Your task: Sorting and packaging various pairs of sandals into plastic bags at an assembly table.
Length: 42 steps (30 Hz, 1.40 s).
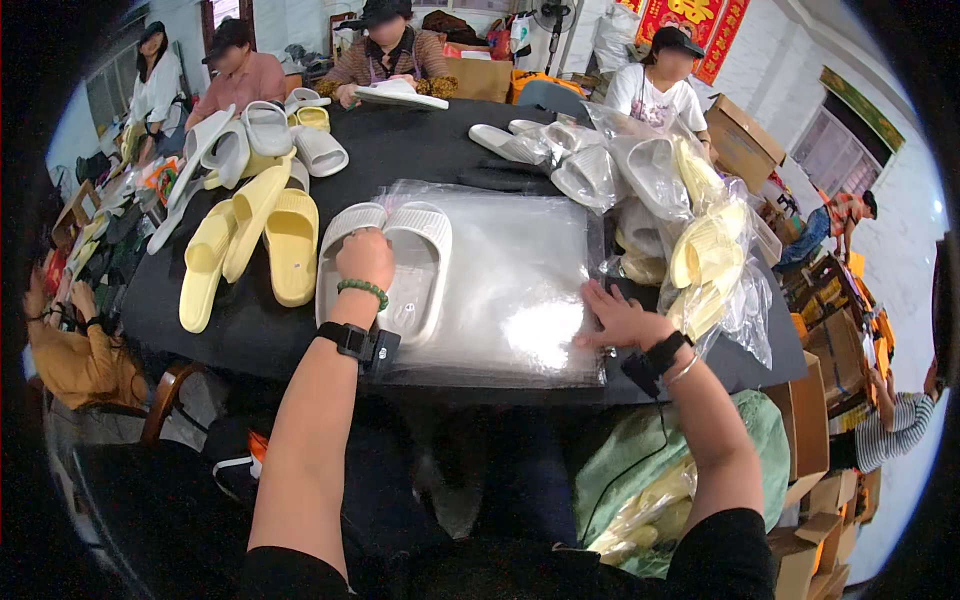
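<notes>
A pair of light grey slide slippers (420,280) lies on a stack of clear plastic bags (515,250), side by side with the straps at the far end. My left hand (366,258) is closed around the inner edges of the pair, near the straps; its fingertips are hidden. On the right edge of the bag stack rests my right hand (622,317), fingers stretched out and apart, touching the film. Just left of the grey pair, yellow slide slippers (292,248) lie on the black table (240,345).
More loose grey and yellow slippers (267,128) are heaped at the far left. Bagged slippers (705,250) pile up at the right table edge. Below it sits a green sack (740,440) beside cardboard boxes (808,420). Across the table, a person (390,60) handles a white slipper (402,97); other people are around.
</notes>
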Available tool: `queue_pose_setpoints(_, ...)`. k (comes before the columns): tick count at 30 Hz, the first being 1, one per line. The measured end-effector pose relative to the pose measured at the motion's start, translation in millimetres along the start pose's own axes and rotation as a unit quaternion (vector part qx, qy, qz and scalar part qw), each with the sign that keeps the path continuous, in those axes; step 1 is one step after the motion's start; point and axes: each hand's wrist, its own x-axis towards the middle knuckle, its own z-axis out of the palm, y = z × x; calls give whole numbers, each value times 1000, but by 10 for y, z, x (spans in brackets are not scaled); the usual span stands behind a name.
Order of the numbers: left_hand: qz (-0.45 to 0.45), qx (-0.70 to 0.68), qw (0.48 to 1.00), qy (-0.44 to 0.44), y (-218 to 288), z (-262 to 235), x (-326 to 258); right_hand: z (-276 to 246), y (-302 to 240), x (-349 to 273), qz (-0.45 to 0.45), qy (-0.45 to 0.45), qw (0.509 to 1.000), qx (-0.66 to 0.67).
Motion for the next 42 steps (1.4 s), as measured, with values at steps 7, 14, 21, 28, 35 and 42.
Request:
queue_pose_setpoints(7,-18,8,1000,4,-19,-54,13,-214,-293,-99,-42,209,976,-52)
queue_pose_setpoints(14,-25,-18,1000,5,-16,-75,-17,310,-741,106,-81,321,943,28)
queue_pose_setpoints(21,8,-48,998,38,32,-313,73,730,-814,190,-45,334,942,-1)
queue_pose_setpoints(28,152,-165,970,94,550,-588,-34,706,-820,176,-34,344,938,-21)
queue_pose_setpoints(35,189,-208,959,-44,556,-172,-246,715,-867,191,-39,365,930,-3)
queue_pose_setpoints(42,155,-171,967,-109,641,-296,-268,706,-822,160,-35,357,934,1)
